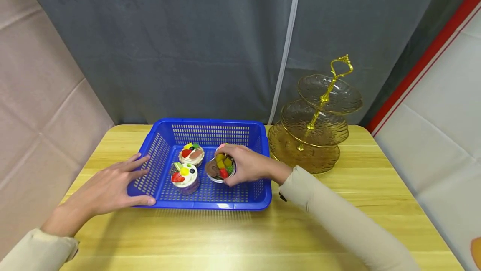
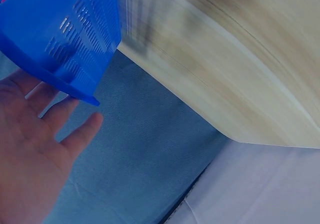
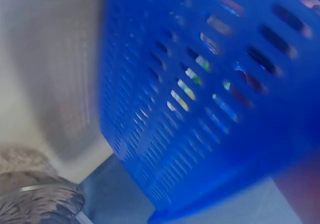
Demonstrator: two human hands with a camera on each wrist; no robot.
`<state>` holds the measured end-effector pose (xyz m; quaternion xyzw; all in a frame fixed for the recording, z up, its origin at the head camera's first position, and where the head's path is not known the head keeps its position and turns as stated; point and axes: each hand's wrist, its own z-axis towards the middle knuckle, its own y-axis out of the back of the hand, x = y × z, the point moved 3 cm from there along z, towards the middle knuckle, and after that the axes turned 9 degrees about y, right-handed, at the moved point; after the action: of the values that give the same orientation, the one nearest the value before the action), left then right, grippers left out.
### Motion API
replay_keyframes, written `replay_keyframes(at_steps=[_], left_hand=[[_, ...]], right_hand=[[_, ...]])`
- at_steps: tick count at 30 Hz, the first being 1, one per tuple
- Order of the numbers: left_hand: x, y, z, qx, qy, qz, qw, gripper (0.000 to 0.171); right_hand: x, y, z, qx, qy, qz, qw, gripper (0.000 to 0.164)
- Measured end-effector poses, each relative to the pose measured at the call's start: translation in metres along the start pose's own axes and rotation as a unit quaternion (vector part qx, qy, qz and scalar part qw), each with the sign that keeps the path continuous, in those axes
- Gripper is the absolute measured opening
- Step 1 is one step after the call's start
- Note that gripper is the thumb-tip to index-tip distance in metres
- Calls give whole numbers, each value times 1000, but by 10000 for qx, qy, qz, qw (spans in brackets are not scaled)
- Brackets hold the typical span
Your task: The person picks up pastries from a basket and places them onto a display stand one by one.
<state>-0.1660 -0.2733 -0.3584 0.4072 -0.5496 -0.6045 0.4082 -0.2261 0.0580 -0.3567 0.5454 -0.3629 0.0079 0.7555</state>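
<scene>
In the head view, a blue plastic basket [image 1: 210, 205] with slotted walls stands on the table. My left hand [image 1: 112, 183] rests at its left wall, fingers spread and fairly straight; in the left wrist view the fingertips touch the outside of the rim. My right hand [image 1: 246, 164] reaches inside and grips a chocolate cupcake [image 1: 213, 170] topped with fruit pieces, thumb near, fingers beyond. To its left sit two cream-topped cupcakes, a fruit cupcake [image 1: 191, 156] behind and a strawberry cupcake [image 1: 185, 179] in front. Something pink [image 1: 223, 145] shows behind my right fingers, mostly hidden.
Right of the basket stands a three-tier glass cake stand [image 1: 304, 158] with gold rims and a gold handle. A grey curtain [image 1: 169, 54] hangs behind the wooden table [image 1: 240, 241]. Pale cloth walls flank both sides.
</scene>
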Motion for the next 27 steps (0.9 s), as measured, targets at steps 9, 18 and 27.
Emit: replay_keyframes(at_steps=[9,18,27], left_hand=[[0,-1,1,-108,-117,54,9999,92],[0,-1,0,-76,-116,71,9999,93],[1,-1,1,-44,-112,67,9999,92]], right_hand=[[5,30,-23,-729,187,-42,9972,67],[4,61,-50,-1579,308,59,9870,64],[6,98,-79,-2210,117,-82,9752,61]])
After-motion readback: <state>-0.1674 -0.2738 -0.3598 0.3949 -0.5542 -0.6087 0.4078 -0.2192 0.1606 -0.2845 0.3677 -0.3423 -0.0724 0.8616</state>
